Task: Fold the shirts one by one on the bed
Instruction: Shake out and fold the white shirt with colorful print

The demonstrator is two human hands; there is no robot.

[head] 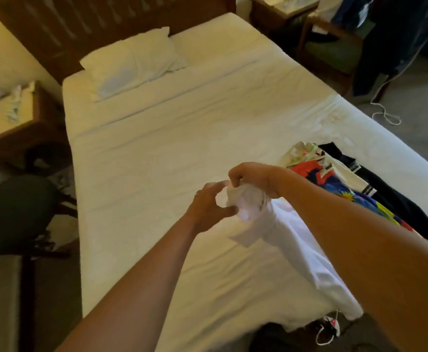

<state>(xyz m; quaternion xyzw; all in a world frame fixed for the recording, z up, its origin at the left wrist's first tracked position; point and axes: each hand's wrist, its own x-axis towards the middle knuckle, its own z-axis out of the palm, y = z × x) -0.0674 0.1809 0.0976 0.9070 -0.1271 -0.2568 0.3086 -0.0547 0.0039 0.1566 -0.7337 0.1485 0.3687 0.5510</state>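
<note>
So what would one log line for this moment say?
step: picking up white shirt | right hand: grips bunched shirt | left hand: touching it, fingers curled | pile of clothes: waiting on bed

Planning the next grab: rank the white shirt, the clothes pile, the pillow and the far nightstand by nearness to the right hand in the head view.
1. White shirt: gripped by the right hand.
2. Clothes pile: just right, on the bed.
3. Pillow: far left, by the headboard.
4. Nightstand: beyond the bed's far corner.
</note>
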